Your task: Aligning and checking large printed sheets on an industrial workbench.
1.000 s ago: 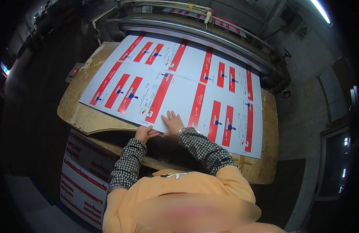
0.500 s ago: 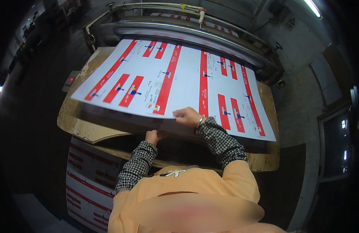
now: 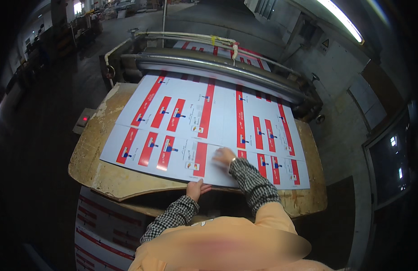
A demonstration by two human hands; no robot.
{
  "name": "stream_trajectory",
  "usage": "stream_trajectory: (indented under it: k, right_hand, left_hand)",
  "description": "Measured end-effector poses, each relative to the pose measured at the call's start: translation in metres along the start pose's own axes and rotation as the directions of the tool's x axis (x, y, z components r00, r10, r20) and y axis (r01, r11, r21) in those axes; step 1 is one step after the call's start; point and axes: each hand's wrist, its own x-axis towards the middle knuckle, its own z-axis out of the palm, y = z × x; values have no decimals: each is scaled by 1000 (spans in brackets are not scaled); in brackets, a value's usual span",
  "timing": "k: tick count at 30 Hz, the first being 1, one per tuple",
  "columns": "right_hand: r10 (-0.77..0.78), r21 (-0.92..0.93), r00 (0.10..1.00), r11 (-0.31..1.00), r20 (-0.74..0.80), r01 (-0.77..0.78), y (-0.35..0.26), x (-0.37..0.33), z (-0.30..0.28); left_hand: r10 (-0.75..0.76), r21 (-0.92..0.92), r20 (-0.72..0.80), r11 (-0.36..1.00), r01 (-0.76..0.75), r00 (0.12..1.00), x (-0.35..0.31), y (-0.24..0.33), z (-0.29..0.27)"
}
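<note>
A large white printed sheet (image 3: 224,113) with red bands and small blue figures runs up to the rollers. A second sheet of the same print (image 3: 218,176) shows beneath its near edge, closer to me. My left hand (image 3: 198,189) grips the near edge of this lower sheet, thumb and fingers at the rim. Over the sheets, near the seam, my right hand (image 3: 224,156) rests with its fingers apart and slightly blurred; nothing shows in it. Both forearms wear checked sleeve covers.
A roller machine (image 3: 218,67) with pipes spans the far side. The sheets lie on a worn wooden board (image 3: 93,149). A box with a red light (image 3: 84,119) sits at its left. More printed sheets (image 3: 100,239) are stacked low at left. A wall stands at right.
The upper sheet has moved forward into the rollers and lies flatter. A second sheet now shows under its near edge. My left hand has moved right onto that sheet's edge.
</note>
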Motion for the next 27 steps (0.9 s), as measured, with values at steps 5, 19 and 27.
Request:
stream_trajectory:
  k: [5, 19, 27]
  right_hand:
    - [-206, -217, 941, 939, 270, 267, -35, -38, -30]
    - [-360, 572, 933, 764, -4, 298, -57, -36, -107]
    - [-347, 377, 938, 868, -7, 323, -31, -45, -44]
  left_hand:
    - [22, 18, 29, 1000, -23, 999, 6, 39, 27]
    - [75, 135, -300, 990, -35, 951, 53, -4, -51]
    - [-2, 74, -120, 997, 11, 993, 6, 55, 26]
